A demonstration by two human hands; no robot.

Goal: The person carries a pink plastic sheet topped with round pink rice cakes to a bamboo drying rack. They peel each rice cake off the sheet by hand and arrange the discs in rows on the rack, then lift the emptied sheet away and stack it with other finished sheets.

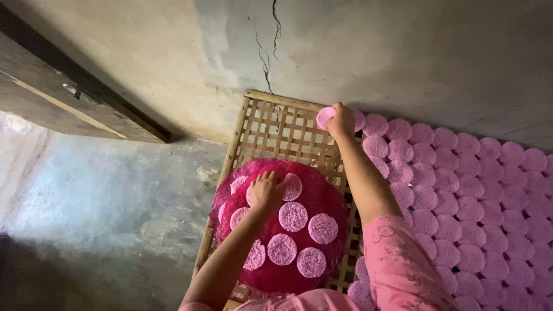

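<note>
right hand (pixel 342 121) pinching a pink lacy disc (pixel 325 117), holding it at the far edge of the bamboo lattice rack (pixel 271 124) | left hand (pixel 265 193) lying fingers-down on the dark pink round tray (pixel 325 193), touching a disc there, clasp not discernible | laid discs (pixel 461 190) covering the rack's right part

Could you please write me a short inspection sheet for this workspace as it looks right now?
Surface: bamboo lattice rack on a grey floor, its right part covered.
Job's things: pink discs in overlapping rows; more on a round magenta tray.
Clutter: nothing seen.
Grippers: right hand holds one disc at the rack's far edge; left hand rests on the tray's discs.
Cables: nothing seen.
Surroundings: cracked wall; wooden door at left.
</note>
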